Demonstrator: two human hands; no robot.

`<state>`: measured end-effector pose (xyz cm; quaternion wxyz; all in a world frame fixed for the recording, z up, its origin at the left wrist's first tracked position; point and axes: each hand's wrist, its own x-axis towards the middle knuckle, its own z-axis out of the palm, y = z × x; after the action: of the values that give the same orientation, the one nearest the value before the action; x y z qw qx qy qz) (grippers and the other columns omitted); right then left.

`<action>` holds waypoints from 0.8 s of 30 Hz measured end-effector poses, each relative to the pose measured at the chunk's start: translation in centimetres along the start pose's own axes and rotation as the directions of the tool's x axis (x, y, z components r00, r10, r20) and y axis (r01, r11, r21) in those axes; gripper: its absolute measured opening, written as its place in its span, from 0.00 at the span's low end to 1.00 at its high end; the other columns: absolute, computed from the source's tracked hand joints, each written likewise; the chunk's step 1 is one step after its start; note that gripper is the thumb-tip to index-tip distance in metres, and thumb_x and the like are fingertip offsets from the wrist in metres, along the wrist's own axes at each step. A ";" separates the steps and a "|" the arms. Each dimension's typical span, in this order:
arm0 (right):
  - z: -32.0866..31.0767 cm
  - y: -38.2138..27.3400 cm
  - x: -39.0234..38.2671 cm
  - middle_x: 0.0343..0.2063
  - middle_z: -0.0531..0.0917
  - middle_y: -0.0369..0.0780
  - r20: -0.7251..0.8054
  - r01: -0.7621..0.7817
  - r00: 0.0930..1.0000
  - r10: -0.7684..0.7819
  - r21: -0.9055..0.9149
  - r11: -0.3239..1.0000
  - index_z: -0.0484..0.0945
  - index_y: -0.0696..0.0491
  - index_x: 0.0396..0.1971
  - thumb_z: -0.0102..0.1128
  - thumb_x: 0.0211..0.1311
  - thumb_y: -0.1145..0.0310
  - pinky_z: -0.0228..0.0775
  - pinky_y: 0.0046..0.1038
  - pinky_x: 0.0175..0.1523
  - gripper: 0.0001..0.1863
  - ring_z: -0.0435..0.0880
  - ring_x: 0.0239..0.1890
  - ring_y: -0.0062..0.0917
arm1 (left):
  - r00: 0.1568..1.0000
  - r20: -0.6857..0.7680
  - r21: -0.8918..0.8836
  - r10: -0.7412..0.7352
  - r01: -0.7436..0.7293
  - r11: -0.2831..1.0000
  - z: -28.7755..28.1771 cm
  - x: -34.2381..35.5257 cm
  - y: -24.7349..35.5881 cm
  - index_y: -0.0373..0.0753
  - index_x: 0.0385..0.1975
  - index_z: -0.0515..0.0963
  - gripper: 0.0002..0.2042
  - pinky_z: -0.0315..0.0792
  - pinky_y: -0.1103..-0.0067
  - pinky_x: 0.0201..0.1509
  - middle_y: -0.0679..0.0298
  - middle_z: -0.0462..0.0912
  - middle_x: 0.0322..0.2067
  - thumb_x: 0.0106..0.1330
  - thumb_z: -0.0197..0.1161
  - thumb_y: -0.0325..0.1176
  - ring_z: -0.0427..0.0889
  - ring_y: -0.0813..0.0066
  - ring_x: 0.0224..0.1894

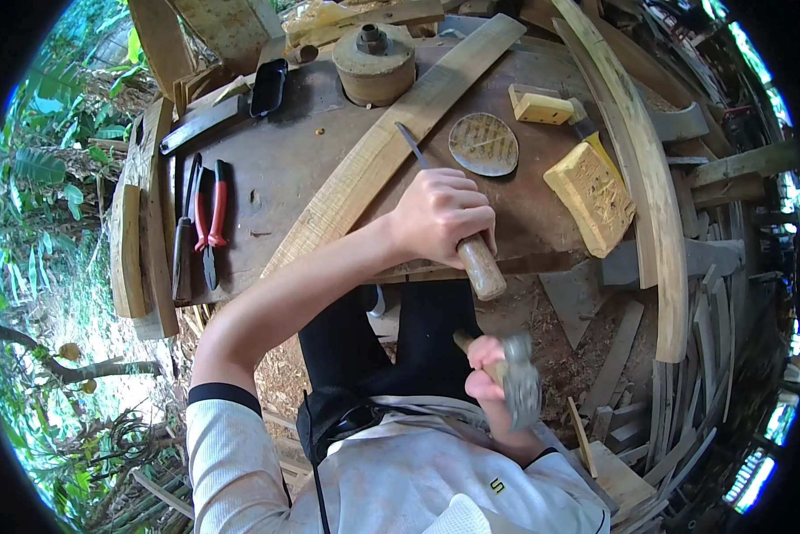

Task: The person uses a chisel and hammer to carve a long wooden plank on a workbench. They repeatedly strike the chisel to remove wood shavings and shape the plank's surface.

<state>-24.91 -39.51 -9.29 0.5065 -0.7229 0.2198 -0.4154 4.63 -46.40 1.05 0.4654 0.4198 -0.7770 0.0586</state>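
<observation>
Fingers of the left hand (pixel 444 214) are wrapping fully around a chisel (pixel 482 269), its handle end poking out toward the body and its blade pointing away and leftward. The long axis is running slantwise across the board (pixel 369 160), which is lying just beyond and left of those fingers; whether the tip is touching the wood, I cannot tell. The left forearm is reaching in from the left, elbow bent, knuckles up. Nearer the body and rightward, the right hand (pixel 484 369) is hovering apart from the chisel, fingers folding around a hammer (pixel 523 392), its blurred head sitting to their right. Just beyond the left fingers, rightward, a round disc (pixel 483 144) is lying; a wood block (pixel 591 196) is resting farther right, and pliers (pixel 211 214) are lying well left on the bench (pixel 280 173).
</observation>
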 end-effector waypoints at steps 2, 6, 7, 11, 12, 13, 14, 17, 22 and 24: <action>-0.2 -1.4 0.8 0.17 0.69 0.38 0.065 -0.066 0.996 0.066 -0.010 0.998 0.69 0.51 0.18 0.56 0.55 0.64 0.55 0.31 0.23 0.11 0.68 0.17 0.31 | 1.000 0.002 0.009 -0.008 0.008 1.000 0.1 -0.2 0.0 0.51 0.17 0.76 0.13 0.72 0.71 0.28 0.73 0.77 0.19 0.39 0.76 0.43 0.79 0.68 0.23; -0.1 -0.3 0.2 0.18 0.70 0.36 0.031 -0.136 0.991 0.134 0.097 0.986 0.70 0.53 0.24 0.56 0.60 0.60 0.56 0.29 0.23 0.13 0.69 0.18 0.29 | 1.000 0.014 0.012 -0.013 0.012 1.000 0.1 0.0 -0.2 0.50 0.17 0.76 0.13 0.72 0.71 0.29 0.72 0.76 0.18 0.40 0.76 0.43 0.79 0.68 0.23; -0.2 -0.3 0.3 0.18 0.70 0.36 0.053 -0.194 0.981 0.189 0.112 0.975 0.71 0.54 0.27 0.56 0.64 0.57 0.56 0.29 0.23 0.15 0.69 0.18 0.28 | 1.000 0.017 0.002 -0.018 0.018 1.000 0.2 -0.1 0.0 0.50 0.17 0.75 0.14 0.72 0.71 0.29 0.72 0.76 0.18 0.39 0.76 0.43 0.79 0.67 0.23; 1.4 0.4 -0.6 0.18 0.71 0.37 -0.211 0.078 0.977 0.004 0.378 0.923 0.71 0.54 0.26 0.55 0.67 0.54 0.57 0.29 0.23 0.18 0.70 0.18 0.26 | 0.999 0.040 0.004 -0.021 0.020 1.000 0.4 0.2 -0.1 0.48 0.17 0.74 0.13 0.73 0.70 0.29 0.70 0.76 0.18 0.39 0.75 0.41 0.79 0.65 0.24; 1.8 1.4 -0.9 0.18 0.71 0.37 -0.327 0.206 0.944 -0.049 0.463 0.862 0.71 0.54 0.26 0.56 0.66 0.54 0.57 0.29 0.23 0.18 0.70 0.18 0.25 | 0.999 0.050 -0.006 -0.022 0.023 1.000 0.7 0.5 -0.2 0.47 0.17 0.74 0.13 0.73 0.70 0.29 0.69 0.76 0.18 0.39 0.74 0.41 0.79 0.65 0.24; 1.0 1.1 -0.7 0.18 0.71 0.37 -0.192 0.049 0.981 0.027 0.382 0.923 0.70 0.53 0.29 0.53 0.67 0.47 0.58 0.28 0.22 0.22 0.70 0.17 0.25 | 0.996 0.071 -0.004 -0.051 0.051 0.999 0.6 -0.2 -0.1 0.47 0.18 0.74 0.13 0.74 0.69 0.30 0.69 0.76 0.19 0.39 0.74 0.40 0.79 0.64 0.24; 0.0 0.7 -0.5 0.18 0.71 0.37 -0.051 -0.084 0.994 0.099 0.241 0.967 0.70 0.53 0.32 0.51 0.68 0.41 0.58 0.27 0.22 0.26 0.69 0.17 0.25 | 0.994 0.082 0.008 -0.065 0.064 0.998 0.5 -0.3 0.0 0.47 0.18 0.74 0.13 0.74 0.69 0.30 0.68 0.76 0.19 0.38 0.74 0.40 0.79 0.64 0.24; 0.6 0.0 -0.7 0.18 0.68 0.36 -0.082 -0.056 0.994 0.077 0.232 0.971 0.67 0.52 0.38 0.40 0.71 0.23 0.59 0.25 0.21 0.39 0.66 0.16 0.22 | 0.990 0.112 0.024 -0.087 0.085 0.996 0.7 -0.1 0.0 0.46 0.18 0.74 0.13 0.75 0.68 0.31 0.68 0.77 0.20 0.37 0.73 0.38 0.80 0.63 0.25; -0.5 -0.1 0.0 0.18 0.68 0.36 0.095 -0.246 0.965 0.245 0.006 0.969 0.66 0.51 0.37 0.39 0.69 0.20 0.61 0.25 0.20 0.41 0.66 0.15 0.21 | 0.987 0.129 0.026 -0.097 0.095 0.995 0.8 -0.3 -0.1 0.45 0.18 0.75 0.13 0.75 0.69 0.32 0.67 0.76 0.19 0.38 0.74 0.38 0.80 0.63 0.26; 0.3 -0.1 -0.3 0.17 0.67 0.35 -0.058 -0.129 0.988 0.143 0.206 0.970 0.65 0.50 0.35 0.40 0.65 0.17 0.60 0.25 0.19 0.43 0.65 0.14 0.22 | 0.990 0.117 0.028 -0.084 0.081 0.996 0.9 0.0 -0.2 0.45 0.16 0.74 0.13 0.74 0.70 0.30 0.67 0.74 0.16 0.41 0.75 0.37 0.78 0.64 0.23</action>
<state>-24.80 -39.07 -9.34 0.5960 -0.6356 0.2439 -0.4258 4.14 -46.93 0.51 0.4157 0.4597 -0.7844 0.0235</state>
